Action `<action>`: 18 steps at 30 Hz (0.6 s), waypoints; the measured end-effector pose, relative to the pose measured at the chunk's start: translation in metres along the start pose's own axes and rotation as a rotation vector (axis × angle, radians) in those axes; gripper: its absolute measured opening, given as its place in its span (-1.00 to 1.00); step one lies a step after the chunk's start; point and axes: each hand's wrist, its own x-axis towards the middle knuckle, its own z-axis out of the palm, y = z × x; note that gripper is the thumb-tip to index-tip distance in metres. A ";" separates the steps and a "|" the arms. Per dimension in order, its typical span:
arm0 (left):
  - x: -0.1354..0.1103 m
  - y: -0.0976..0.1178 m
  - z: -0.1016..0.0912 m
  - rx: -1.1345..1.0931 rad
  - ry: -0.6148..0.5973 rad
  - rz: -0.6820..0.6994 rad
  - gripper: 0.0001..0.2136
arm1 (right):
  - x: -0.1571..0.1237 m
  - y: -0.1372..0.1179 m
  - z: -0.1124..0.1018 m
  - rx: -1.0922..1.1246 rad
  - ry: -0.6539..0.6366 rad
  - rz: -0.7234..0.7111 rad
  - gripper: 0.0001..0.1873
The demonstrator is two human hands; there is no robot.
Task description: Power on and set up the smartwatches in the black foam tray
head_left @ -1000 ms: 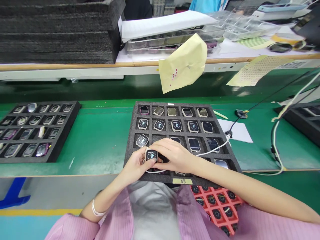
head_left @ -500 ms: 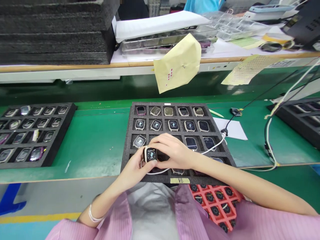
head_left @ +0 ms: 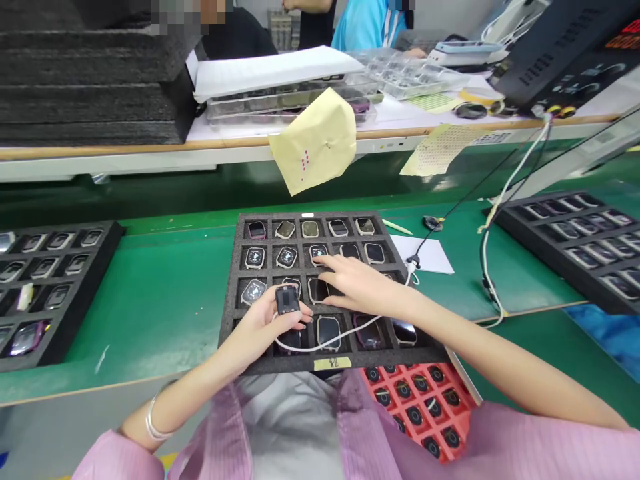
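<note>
The tabletop (head_left: 170, 287) is viewed from above by a single camera worn on the head, aimed forward and down. The left hand (head_left: 273, 317) and right hand (head_left: 357, 287) are framed near the middle, at close range over the foam tray (head_left: 237, 267). The wearer's own grey shirt (head_left: 290, 427) is taken in at the bottom edge. Farther off, the shelf (head_left: 240, 152) is captured across the upper part, its front edge slanted slightly upward toward the right.

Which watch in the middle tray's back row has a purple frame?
The leftmost watch, in the far-left corner compartment of the middle tray. The other four watches in that row have pale frames.
</note>
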 end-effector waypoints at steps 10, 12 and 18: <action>0.006 -0.018 -0.001 -0.036 -0.086 -0.074 -0.67 | -0.004 0.006 0.008 0.148 0.180 0.036 -0.70; 0.006 -0.018 -0.002 -0.035 -0.105 -0.065 -0.67 | -0.005 0.001 0.002 0.264 0.258 0.060 -0.72; 0.010 -0.022 -0.006 -0.067 -0.123 -0.028 -0.57 | 0.000 -0.032 0.009 0.494 0.250 -0.045 -0.68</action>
